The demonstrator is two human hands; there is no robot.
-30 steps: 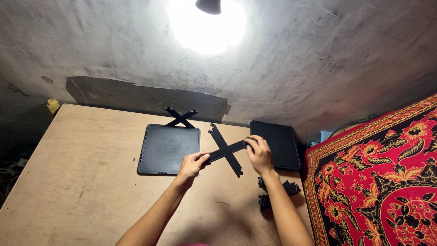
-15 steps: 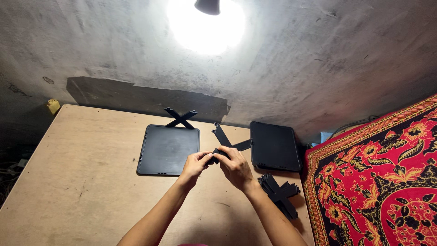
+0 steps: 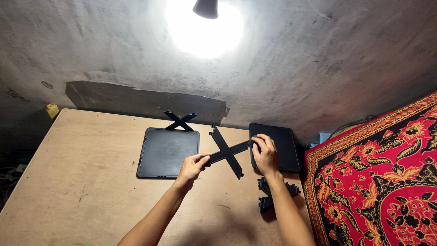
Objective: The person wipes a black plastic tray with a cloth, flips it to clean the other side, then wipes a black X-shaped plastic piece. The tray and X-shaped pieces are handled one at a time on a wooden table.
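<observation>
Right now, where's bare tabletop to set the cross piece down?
Free: table left of left tray, and the front edge below it. Crowded: right side, where right tray, stacked brackets and cloth hem in both hands holding the cross piece.

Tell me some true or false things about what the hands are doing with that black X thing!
1. Both hands hold the black X-shaped piece. True.
2. The left hand rests flat on the table. False: it grips one end of the X.
3. Two black trays lie on the table. True: one tray left, another tray by the right hand.
4. The patterned cloth is blue. False: it is red.
</observation>
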